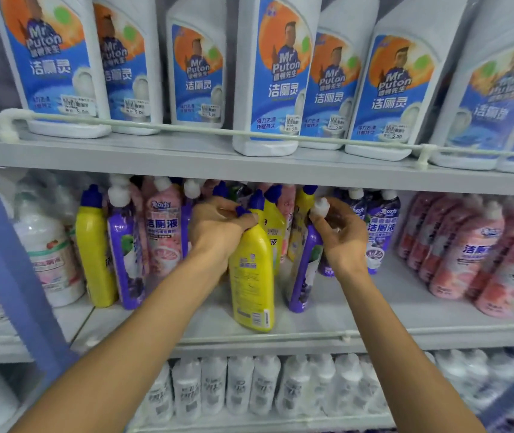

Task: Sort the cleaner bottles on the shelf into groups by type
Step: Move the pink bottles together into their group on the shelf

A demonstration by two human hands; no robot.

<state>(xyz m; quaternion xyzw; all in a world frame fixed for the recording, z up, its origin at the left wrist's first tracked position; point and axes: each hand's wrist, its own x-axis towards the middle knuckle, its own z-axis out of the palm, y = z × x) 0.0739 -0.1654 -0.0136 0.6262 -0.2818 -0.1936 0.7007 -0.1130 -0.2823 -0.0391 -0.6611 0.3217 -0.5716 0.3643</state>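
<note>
On the middle shelf (pixel 405 320) stand mixed cleaner bottles: yellow ones with blue caps, purple ones with white caps, and pink ones. My left hand (pixel 218 229) grips the neck of a yellow bottle (pixel 251 276), which tilts toward the shelf's front edge. My right hand (pixel 340 235) pinches the white cap of a purple bottle (pixel 305 270), which leans just right of the yellow one. Another yellow bottle (pixel 95 251) and a purple bottle (pixel 126 260) stand at the left. More yellow bottles (pixel 273 226) sit behind my hands.
A group of pink bottles (pixel 474 251) fills the right of the shelf. White jars (pixel 49 254) stand at the far left. Large white bottles (pixel 268 76) line the upper shelf behind a rail; small white bottles (pixel 249 385) fill the lower shelf. A blue upright (pixel 6 260) runs along the left.
</note>
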